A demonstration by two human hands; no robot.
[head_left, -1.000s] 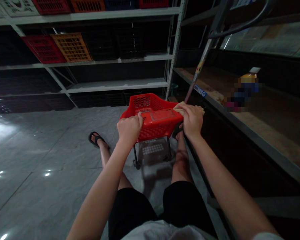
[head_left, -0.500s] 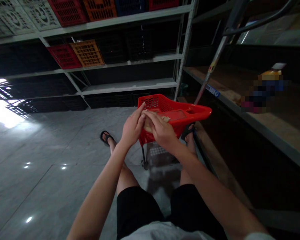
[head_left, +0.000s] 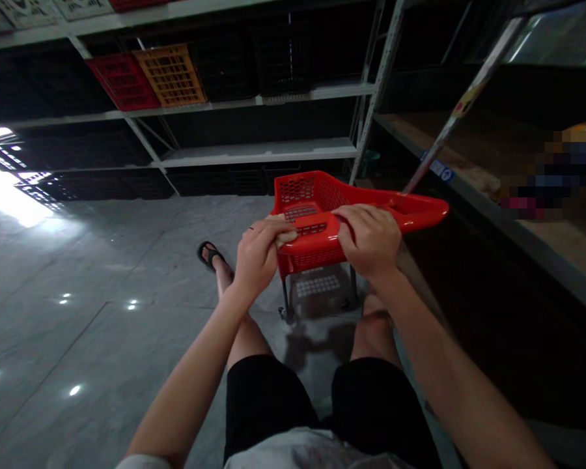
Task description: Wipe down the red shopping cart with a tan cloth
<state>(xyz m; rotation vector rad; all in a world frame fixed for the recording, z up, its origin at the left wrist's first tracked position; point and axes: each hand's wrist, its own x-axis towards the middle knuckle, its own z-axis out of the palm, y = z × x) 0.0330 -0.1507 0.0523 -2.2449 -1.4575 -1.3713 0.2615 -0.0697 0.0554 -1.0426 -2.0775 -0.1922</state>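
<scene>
A red plastic basket cart with perforated walls stands between my legs on thin legs with casters. My left hand is closed on a beige cloth and presses it against the left end of the cart's near rim. Part of the cloth is hidden under the fingers. Farther right, my right hand grips the same rim, fingers over the top and thumb on the near side.
A white-framed shelf rack holds a red crate, a yellow crate and several black crates. On the right, a metal pole slants up beside a low wooden shelf. My sandalled foot rests on the grey floor.
My hands have parted from being together over the cloth. The right hand moved right and took hold of the cart's rim; the left kept the cloth and brought it onto the rim.
</scene>
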